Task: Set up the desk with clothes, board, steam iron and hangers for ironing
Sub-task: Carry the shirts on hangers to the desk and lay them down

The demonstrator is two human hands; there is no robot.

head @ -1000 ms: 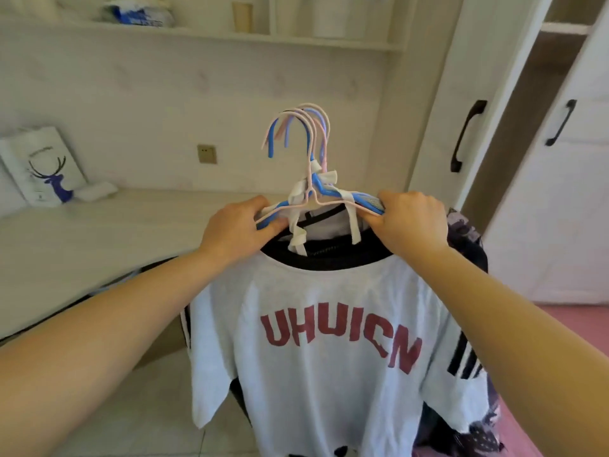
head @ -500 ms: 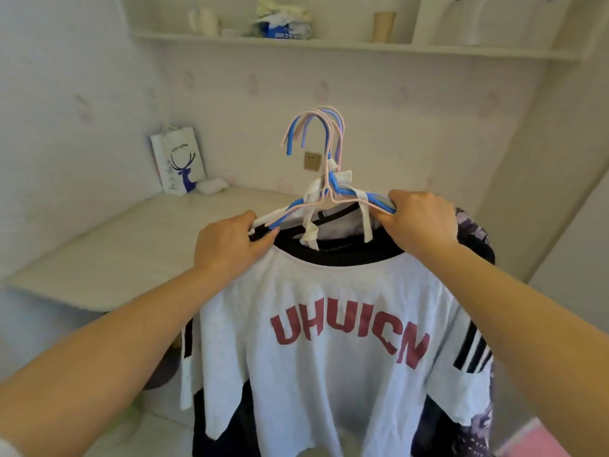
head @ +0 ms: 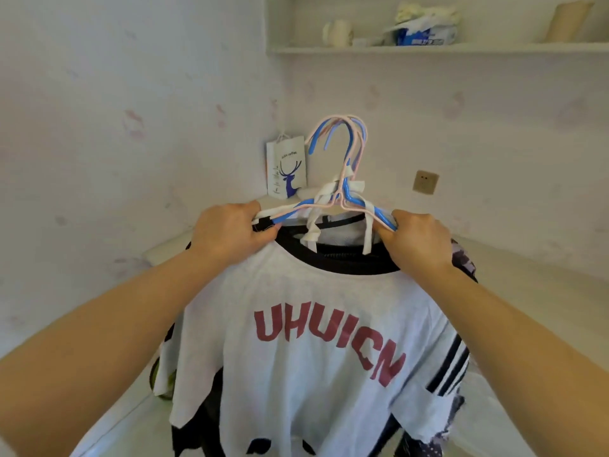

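A bundle of blue and pink hangers (head: 342,153) with clothes on them hangs in front of me. The front garment is a white T-shirt (head: 316,331) with red letters and a black collar; darker clothes hang behind it. My left hand (head: 230,232) grips the bundle's left shoulder end. My right hand (head: 417,240) grips the right shoulder end. The pale desk (head: 527,275) lies behind and below the clothes, mostly hidden by them. No ironing board or steam iron is in view.
A white paper bag with a blue deer (head: 286,166) stands on the desk in the corner. A wall socket (head: 425,182) sits above the desk. A shelf (head: 428,47) above holds a packet, a cup and small items.
The view has swung left toward the desk corner; the wardrobe doors have left the frame. Both hands keep the same grip on the hangers, now held over the desk.
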